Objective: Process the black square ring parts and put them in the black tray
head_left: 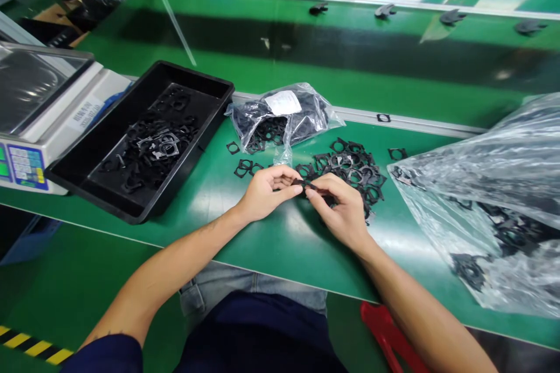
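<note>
Between the fingertips of both my hands is a small black plastic part (pixel 303 183), partly hidden by the fingers. My left hand (pixel 271 191) pinches its left side, thumb in front and fingers behind. On the other side my right hand (pixel 339 207) pinches it with thumb and forefinger. Just behind and right of my hands lies a loose pile of black ring-shaped plastic parts (pixel 356 172). A few more flat black parts (pixel 243 168) lie left of the pile. Behind them sits a clear plastic bag (pixel 306 108) with a white label, filled with similar parts.
A black tray (pixel 210 122) holding loose parts stands left, against a weighing scale (pixel 26 128). At right, a large clear bag (pixel 481 186) of black parts spreads over the green table (pixel 280 250). A metal rail (pixel 411 122) runs behind; a red stool (pixel 387 332) is below.
</note>
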A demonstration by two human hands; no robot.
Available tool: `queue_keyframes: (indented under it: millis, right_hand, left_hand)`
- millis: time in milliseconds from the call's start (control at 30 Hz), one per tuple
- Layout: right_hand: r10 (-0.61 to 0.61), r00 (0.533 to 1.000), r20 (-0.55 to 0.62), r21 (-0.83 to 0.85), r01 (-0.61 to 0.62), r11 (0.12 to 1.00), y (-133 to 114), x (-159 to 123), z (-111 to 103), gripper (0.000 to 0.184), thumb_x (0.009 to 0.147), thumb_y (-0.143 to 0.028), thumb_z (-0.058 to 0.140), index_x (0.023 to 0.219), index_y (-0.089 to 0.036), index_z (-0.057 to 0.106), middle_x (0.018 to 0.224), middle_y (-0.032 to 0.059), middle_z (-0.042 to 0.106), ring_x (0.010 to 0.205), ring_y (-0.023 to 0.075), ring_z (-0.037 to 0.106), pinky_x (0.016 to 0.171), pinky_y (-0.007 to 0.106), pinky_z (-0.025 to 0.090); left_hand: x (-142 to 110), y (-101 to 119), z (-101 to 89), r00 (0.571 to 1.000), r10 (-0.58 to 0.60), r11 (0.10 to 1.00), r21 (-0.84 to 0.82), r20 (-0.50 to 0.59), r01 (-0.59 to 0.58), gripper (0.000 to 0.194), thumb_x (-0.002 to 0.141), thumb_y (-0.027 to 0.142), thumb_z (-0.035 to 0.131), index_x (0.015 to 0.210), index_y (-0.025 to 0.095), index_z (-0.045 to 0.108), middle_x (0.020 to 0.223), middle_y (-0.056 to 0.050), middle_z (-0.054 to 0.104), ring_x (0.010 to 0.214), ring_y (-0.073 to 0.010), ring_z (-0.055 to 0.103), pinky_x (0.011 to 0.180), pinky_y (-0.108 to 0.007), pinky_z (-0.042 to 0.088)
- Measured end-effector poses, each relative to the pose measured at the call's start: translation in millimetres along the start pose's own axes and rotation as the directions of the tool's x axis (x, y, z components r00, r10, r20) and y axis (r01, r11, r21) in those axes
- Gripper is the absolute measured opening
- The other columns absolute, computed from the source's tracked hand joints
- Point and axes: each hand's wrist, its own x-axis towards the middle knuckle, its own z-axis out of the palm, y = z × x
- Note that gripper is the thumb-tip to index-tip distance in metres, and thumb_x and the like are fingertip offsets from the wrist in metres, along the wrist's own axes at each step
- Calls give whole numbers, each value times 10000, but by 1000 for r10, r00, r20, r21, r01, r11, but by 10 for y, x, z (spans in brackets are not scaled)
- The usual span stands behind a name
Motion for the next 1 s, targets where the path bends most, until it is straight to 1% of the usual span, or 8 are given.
queue_keyframes:
  millis: [67, 133, 233, 333, 467, 567, 800, 1000]
  right_hand:
    - [27, 1000, 3, 38, -27, 999, -3, 1, -4, 123, 950, -283, 650, 858, -207, 681, 811, 47, 656, 721, 172, 604, 675, 316, 514]
    - [79, 996, 34, 128, -83, 988, -3, 4, -10, 146, 948, -331, 660, 871, -211, 691, 827, 51, 651, 722, 173, 608, 648, 310, 510]
    - [153, 981, 122, 304, -184, 935, -4, 14, -20, 228, 932, -440, 675, 880, -220, 699, 844, 47, 632, 713, 172, 626, 624, 304, 522]
    - [196, 965, 176, 375, -250, 893, -15, 23, -29, 299, 905, -517, 691, 865, -221, 694, 833, 37, 617, 710, 170, 642, 641, 303, 533]
    - [210, 955, 210, 373, -277, 885, -31, 30, -34, 339, 916, -545, 672, 839, -215, 673, 796, 22, 605, 702, 163, 640, 662, 294, 514]
    - [195, 957, 213, 352, -262, 899, -28, 30, -32, 333, 940, -531, 646, 842, -213, 667, 782, 17, 609, 708, 158, 626, 670, 288, 493]
    - [162, 967, 194, 254, -209, 944, -26, 8, -31, 347, 968, -524, 601, 835, -210, 663, 786, 34, 627, 713, 166, 604, 649, 290, 481]
    - [150, 978, 148, 235, -182, 955, -17, 5, -10, 296, 968, -494, 607, 868, -219, 647, 801, 33, 624, 721, 174, 624, 640, 298, 491]
  left_hand:
    - [1, 4, -6, 1000, -7, 1000, -27, 10, 8, 342, 732, 406, 850, 874, 139, 691, 817, -30, 723, 746, -119, 678, 711, -228, 543]
    - [3, 14, -13, 999, -25, 998, -54, 22, 26, 352, 721, 401, 863, 875, 138, 686, 805, -24, 719, 731, -112, 676, 715, -226, 543]
    - [5, 33, -20, 998, -54, 995, -87, 43, 57, 372, 713, 397, 873, 898, 140, 677, 790, -19, 716, 708, -109, 681, 708, -227, 546]
    - [4, 46, -20, 996, -68, 991, -113, 62, 74, 385, 706, 396, 880, 903, 142, 668, 775, -15, 712, 688, -109, 685, 692, -223, 544]
    - [6, 43, -16, 993, -78, 989, -117, 90, 89, 387, 709, 412, 876, 886, 143, 663, 744, -4, 695, 664, -106, 673, 673, -225, 539]
    - [13, 36, -16, 994, -82, 989, -116, 76, 91, 379, 707, 418, 875, 868, 141, 675, 758, -9, 699, 686, -108, 668, 690, -232, 540]
    - [17, 36, -20, 994, -96, 987, -126, 55, 103, 385, 679, 405, 894, 851, 133, 683, 759, -9, 706, 701, -106, 669, 710, -228, 539]
    - [17, 43, -9, 994, -112, 981, -155, 21, 113, 396, 659, 391, 905, 842, 138, 662, 729, 2, 697, 651, -103, 665, 682, -232, 541]
